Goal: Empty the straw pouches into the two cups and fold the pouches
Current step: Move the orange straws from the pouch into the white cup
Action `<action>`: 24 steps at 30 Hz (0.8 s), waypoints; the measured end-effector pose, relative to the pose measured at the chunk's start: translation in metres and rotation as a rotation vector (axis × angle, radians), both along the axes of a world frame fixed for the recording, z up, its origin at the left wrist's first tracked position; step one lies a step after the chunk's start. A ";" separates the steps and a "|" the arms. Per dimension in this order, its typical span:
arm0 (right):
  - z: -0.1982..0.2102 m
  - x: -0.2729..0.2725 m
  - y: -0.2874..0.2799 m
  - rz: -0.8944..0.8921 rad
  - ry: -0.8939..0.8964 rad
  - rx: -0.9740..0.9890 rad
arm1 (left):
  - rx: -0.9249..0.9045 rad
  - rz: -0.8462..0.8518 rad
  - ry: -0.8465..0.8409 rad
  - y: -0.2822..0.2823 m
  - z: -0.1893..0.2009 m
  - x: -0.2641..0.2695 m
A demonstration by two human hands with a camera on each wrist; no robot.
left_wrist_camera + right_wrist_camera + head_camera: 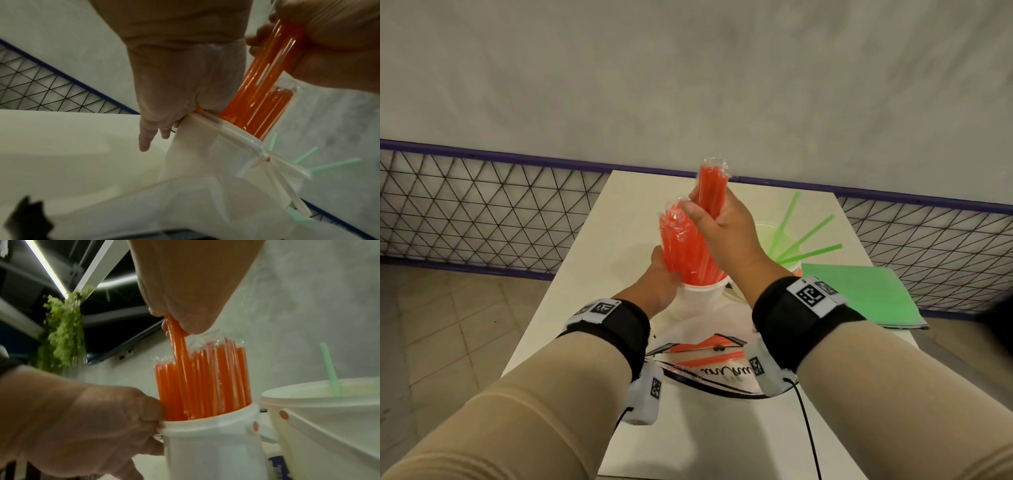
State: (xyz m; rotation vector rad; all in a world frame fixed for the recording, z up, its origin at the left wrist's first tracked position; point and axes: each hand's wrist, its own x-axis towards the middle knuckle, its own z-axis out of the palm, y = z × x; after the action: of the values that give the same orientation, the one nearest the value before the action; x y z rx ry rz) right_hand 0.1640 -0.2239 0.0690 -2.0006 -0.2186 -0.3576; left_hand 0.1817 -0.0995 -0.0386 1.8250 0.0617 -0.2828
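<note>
A white cup [700,299] [209,443] stands mid-table, packed with upright wrapped orange straws [685,253] [216,378]. My left hand [662,274] [92,418] grips the cup at its rim, thumb against the straws. My right hand [719,226] [185,288] is raised above the cup and grips a small bunch of orange straws [712,192] [273,65]; their lower ends reach down among the others. A second white cup [767,236] [329,418] to the right holds green straws [808,236]. A clear pouch [709,356] lies flat near my wrists with a few orange straws inside.
A flat green pouch [859,294] lies at the table's right edge. The white table [585,291] is narrow, with a tiled floor on both sides. A mesh fence [482,205] and a grey wall stand behind it.
</note>
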 end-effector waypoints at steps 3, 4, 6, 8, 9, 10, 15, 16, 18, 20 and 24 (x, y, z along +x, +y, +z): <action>-0.014 0.006 -0.002 0.023 -0.021 -0.201 | 0.092 -0.008 -0.015 -0.003 0.004 -0.005; -0.022 0.009 -0.004 0.011 -0.062 -0.346 | 0.117 -0.004 -0.032 -0.004 0.004 -0.005; -0.031 0.012 -0.008 -0.026 -0.102 -0.585 | 0.164 -0.019 -0.019 -0.005 0.006 -0.006; -0.036 0.012 -0.013 -0.073 -0.059 -0.722 | 0.175 -0.013 0.014 -0.006 0.006 -0.006; -0.035 0.011 -0.014 -0.096 -0.037 -0.759 | 0.180 -0.006 0.028 -0.006 0.006 -0.006; -0.034 0.009 -0.015 -0.112 -0.031 -0.753 | 0.177 0.009 0.027 -0.006 0.007 -0.006; -0.005 0.003 -0.004 -0.107 -0.428 -0.550 | 0.164 0.032 -0.002 -0.010 0.002 -0.003; 0.001 0.004 0.000 -0.084 -0.483 -0.625 | 0.162 0.044 -0.001 -0.010 0.001 -0.001; 0.001 0.011 0.004 -0.026 -0.426 -0.820 | 0.133 0.071 0.013 -0.011 0.000 -0.001; -0.005 0.017 0.004 -0.010 -0.289 -0.929 | 0.153 0.047 0.012 -0.011 0.000 -0.002; -0.018 0.015 0.000 -0.022 -0.164 -1.107 | 0.124 0.022 -0.019 -0.007 -0.003 -0.002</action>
State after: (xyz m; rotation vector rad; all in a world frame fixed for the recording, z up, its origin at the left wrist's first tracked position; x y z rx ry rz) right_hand 0.1789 -0.2236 0.0513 -3.0604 -0.5906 -0.4695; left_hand 0.1793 -0.1068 -0.0419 1.9487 0.0877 -0.2505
